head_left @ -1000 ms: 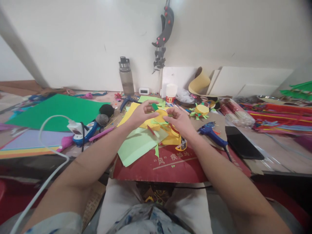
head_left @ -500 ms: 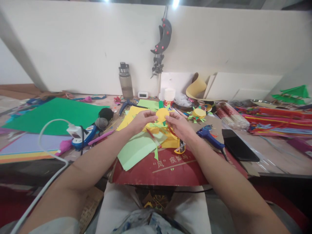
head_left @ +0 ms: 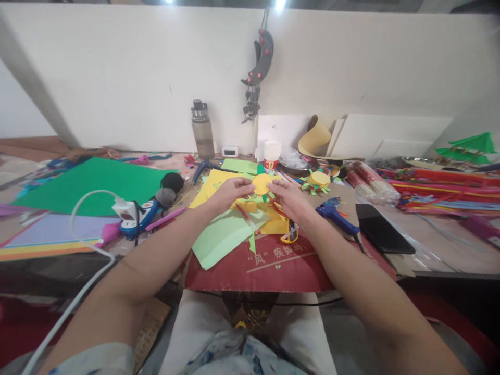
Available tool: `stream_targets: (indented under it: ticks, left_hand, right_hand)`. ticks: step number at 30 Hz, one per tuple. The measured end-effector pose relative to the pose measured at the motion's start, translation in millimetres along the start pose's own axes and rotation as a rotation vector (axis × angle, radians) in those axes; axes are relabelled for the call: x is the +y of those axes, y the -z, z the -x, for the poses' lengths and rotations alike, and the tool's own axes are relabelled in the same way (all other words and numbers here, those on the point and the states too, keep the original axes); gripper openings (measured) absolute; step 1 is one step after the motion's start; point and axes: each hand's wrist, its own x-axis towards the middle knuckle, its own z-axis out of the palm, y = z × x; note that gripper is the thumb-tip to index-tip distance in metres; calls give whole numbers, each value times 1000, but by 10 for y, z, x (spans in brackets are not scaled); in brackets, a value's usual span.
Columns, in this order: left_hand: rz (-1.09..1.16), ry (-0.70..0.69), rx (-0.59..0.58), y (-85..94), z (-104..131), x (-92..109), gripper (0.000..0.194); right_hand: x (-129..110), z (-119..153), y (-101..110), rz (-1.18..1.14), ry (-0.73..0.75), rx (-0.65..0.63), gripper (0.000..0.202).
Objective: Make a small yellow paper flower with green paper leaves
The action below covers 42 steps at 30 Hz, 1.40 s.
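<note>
Between my two hands is a round yellow paper disc [head_left: 262,184] with green paper strips sticking out at its top and bottom. My left hand [head_left: 237,190] pinches its left edge between thumb and fingers. On the opposite edge, my right hand [head_left: 287,194] grips it the same way. Below the disc lie yellow paper scraps [head_left: 275,225], a light green sheet [head_left: 221,239] and a red pencil-like stick [head_left: 244,213]. A similar yellow disc piece with green strips [head_left: 319,179] sits to the right of my right hand.
A blue hot glue gun [head_left: 338,217] and a black phone [head_left: 385,229] lie at right. Scissors with orange handles [head_left: 290,233] rest on the red board [head_left: 253,278]. At left are a power strip [head_left: 142,217] with a white cable and a green sheet [head_left: 94,185]. A bottle [head_left: 203,133] stands behind.
Both hands still hold the yellow disc, which stays nearly in place. The whole view has shifted slightly.
</note>
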Motion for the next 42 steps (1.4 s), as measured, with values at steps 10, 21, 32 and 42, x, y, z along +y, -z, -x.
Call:
stream_targets:
  ticks: [10,21,32,42]
  left_hand:
    - [-26,51,-26,14,4,-22,54]
    - [-115,-17,-67,42,-3,-68,51]
    - [-250,32,-29,43,30,65,45]
    - [-252,12,-45,52,40,67,49]
  right_hand:
    - [54,-39,45,63,32,41,44]
    - [59,-17,33,82,22,53,48]
    - [44,15,3,128,50,92,50]
    - [23,40,-22,88,34,83,50]
